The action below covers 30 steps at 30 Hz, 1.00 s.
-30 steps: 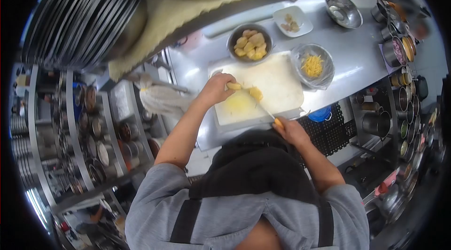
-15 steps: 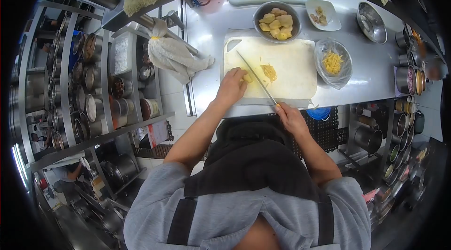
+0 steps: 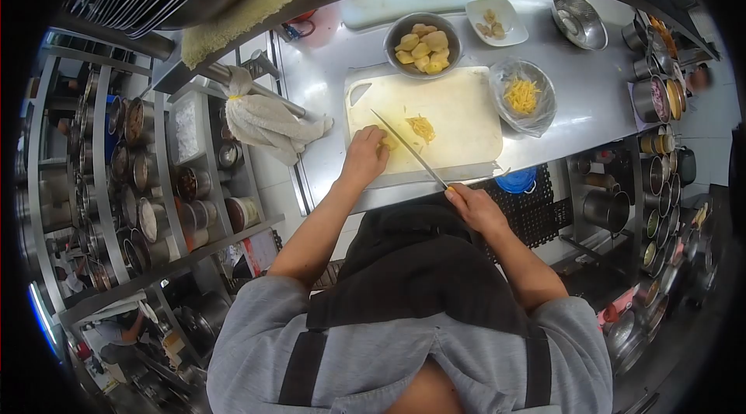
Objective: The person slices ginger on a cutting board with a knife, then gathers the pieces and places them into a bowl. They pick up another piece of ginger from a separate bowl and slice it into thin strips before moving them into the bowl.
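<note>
On the cutting board [image 3: 458,115], left hand [image 3: 365,153] pinches a yellow piece [image 3: 386,143] — right hand [image 3: 474,208] (fist closed) grips the knife [image 3: 408,148].

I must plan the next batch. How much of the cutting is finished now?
Done: shreds fill the lined bowl, a small pile lies on the board. In hand: left hand holds one piece, right hand the knife. Left: whole pieces in the metal bowl.

Bright overhead light, glare on steel counter [image 3: 590,115], fisheye-warped, dark edges
</note>
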Each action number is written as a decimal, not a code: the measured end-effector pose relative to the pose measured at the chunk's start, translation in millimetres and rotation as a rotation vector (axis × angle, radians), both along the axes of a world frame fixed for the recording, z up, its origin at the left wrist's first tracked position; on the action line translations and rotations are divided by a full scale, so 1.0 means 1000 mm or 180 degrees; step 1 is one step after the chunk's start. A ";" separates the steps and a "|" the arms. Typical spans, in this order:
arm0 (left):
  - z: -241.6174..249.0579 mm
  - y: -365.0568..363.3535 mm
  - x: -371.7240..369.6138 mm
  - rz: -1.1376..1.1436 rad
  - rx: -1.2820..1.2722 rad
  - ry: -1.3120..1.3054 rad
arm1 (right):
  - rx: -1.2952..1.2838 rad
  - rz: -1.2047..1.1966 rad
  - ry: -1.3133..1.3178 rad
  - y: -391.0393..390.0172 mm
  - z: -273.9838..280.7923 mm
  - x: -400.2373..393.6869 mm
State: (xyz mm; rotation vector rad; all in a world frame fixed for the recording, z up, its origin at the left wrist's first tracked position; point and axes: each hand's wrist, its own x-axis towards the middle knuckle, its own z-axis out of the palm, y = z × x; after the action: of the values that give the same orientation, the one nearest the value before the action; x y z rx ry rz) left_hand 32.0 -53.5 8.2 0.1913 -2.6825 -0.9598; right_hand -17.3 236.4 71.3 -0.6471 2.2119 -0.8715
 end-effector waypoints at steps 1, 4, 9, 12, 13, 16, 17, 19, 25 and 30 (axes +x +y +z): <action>0.000 0.000 0.000 0.0019 0.0004 -0.0035 | 0.0023 0.0009 -0.0029 0.000 0.003 0.001; 0.002 0.002 0.002 0.0042 -0.0058 -0.0067 | 0.0069 -0.0012 -0.0031 0.000 0.005 0.006; 0.004 0.000 -0.001 -0.0031 -0.0006 -0.0027 | -0.0010 -0.0050 -0.0112 0.000 0.003 0.010; 0.003 0.000 -0.001 -0.0039 -0.0005 -0.0091 | 0.0051 -0.0051 -0.0231 -0.001 0.005 0.010; 0.003 -0.001 -0.001 -0.0036 -0.0013 -0.0114 | 0.0097 -0.0049 -0.0255 -0.002 0.003 0.010; 0.002 -0.001 -0.001 -0.0083 -0.0034 -0.0049 | 0.0003 -0.0065 -0.0139 -0.011 -0.008 0.010; 0.002 0.000 -0.002 -0.0042 -0.0016 -0.0028 | 0.0001 -0.0064 -0.0150 -0.019 -0.016 0.007; 0.004 0.001 -0.001 -0.0004 -0.0011 -0.0017 | -0.0116 0.0086 0.0011 -0.042 -0.032 -0.002; 0.008 0.002 -0.002 0.0013 0.0152 -0.0103 | -0.0159 -0.0030 -0.0124 -0.044 -0.029 -0.006; 0.006 0.001 0.000 0.0075 0.0089 -0.0158 | -0.0017 -0.0034 -0.0205 -0.024 -0.002 -0.001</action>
State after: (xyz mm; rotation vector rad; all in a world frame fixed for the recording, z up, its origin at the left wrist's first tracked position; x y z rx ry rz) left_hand 32.4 -52.9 14.6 0.2549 -2.7064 -0.9985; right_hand -18.0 212.5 69.8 -0.6021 2.1581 -0.8916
